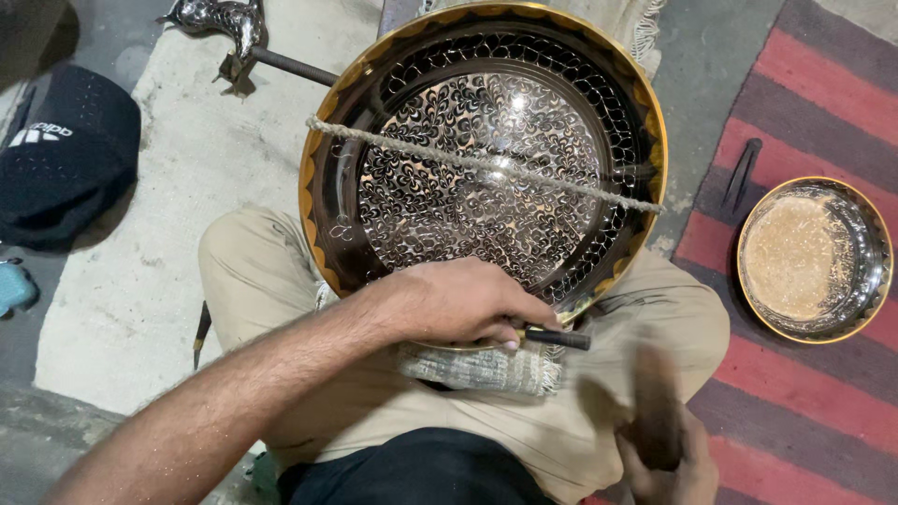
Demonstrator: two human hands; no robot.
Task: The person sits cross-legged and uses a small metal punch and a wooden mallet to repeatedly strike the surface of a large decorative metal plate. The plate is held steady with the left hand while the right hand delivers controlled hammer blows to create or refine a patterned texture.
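Just chisel (pixel 552 337) beneath left hand (pixel 458 304) fingers (pixel 510 341)

The left hand (pixel 463 304) reaches in from the lower left, fingers curled tight in a fist, arm bare. The right hand (pixel 669 449) sits low and blurry, fingers closed
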